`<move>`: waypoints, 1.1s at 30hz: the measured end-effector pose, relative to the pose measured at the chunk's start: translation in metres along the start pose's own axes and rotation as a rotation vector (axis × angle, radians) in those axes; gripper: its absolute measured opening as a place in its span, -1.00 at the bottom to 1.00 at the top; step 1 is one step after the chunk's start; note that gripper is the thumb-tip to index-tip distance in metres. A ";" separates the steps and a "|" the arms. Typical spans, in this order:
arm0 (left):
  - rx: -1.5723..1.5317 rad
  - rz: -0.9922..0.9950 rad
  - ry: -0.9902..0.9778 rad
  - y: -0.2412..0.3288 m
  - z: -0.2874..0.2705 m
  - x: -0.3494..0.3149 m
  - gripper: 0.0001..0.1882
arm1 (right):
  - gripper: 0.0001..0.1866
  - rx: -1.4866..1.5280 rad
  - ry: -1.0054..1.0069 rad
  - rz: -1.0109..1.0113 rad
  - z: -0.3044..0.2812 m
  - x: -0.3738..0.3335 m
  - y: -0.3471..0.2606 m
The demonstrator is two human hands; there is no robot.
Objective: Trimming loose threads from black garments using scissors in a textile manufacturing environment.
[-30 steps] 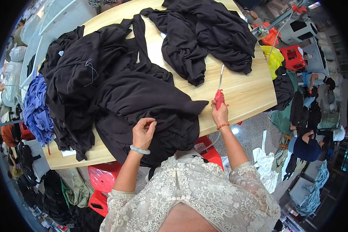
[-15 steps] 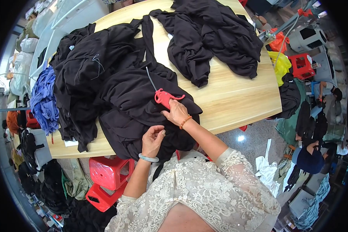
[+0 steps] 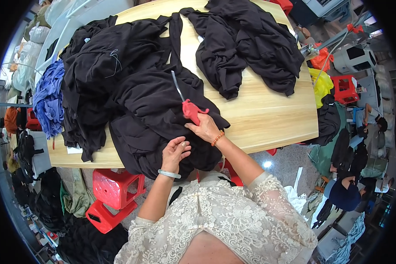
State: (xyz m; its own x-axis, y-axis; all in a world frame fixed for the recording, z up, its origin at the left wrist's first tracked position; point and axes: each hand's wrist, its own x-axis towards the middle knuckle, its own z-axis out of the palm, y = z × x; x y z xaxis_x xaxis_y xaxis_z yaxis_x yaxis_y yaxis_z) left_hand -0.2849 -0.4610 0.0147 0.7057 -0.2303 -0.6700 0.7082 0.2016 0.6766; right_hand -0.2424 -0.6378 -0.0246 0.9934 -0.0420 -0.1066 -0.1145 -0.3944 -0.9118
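Observation:
My right hand is wrapped round a red air blow gun with a hook on its body. Its thin metal nozzle points away, up over the pile. Beneath it a heap of black garments covers the near left and middle of the table, hanging over the front edge. My left hand hovers at the near side of this heap, fingers loosely curled and apart, with nothing visible in them. A loop of light thread lies on the black cloth farther back.
The wooden table also bears more black garments at the far right. Blue cloth hangs at its left edge. Red stools stand below left, another red stool at right. White cloth lies on the floor. People work at the right.
The blow gun and my right hand have shifted slightly right, its nozzle still pointing away. My left hand's fingers have loosened a little. The whole view has tilted slightly.

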 end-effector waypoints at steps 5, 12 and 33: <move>0.026 0.016 -0.046 -0.013 -0.001 -0.007 -0.74 | -0.71 -0.181 -0.034 -0.088 0.023 0.018 -0.009; -0.037 0.129 0.007 -0.002 -0.013 0.002 -0.74 | -0.68 0.117 -0.216 -0.072 -0.016 -0.002 -0.033; -0.002 0.461 -0.030 0.014 0.012 0.012 -0.88 | -0.75 -0.486 0.450 -0.166 -0.087 -0.124 -0.053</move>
State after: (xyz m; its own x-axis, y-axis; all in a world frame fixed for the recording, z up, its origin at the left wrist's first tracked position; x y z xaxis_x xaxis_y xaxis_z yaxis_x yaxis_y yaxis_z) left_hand -0.2672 -0.4719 0.0199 0.9460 -0.1441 -0.2903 0.3209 0.2915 0.9011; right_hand -0.3591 -0.6917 0.0713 0.9146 -0.2816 0.2903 -0.0503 -0.7915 -0.6091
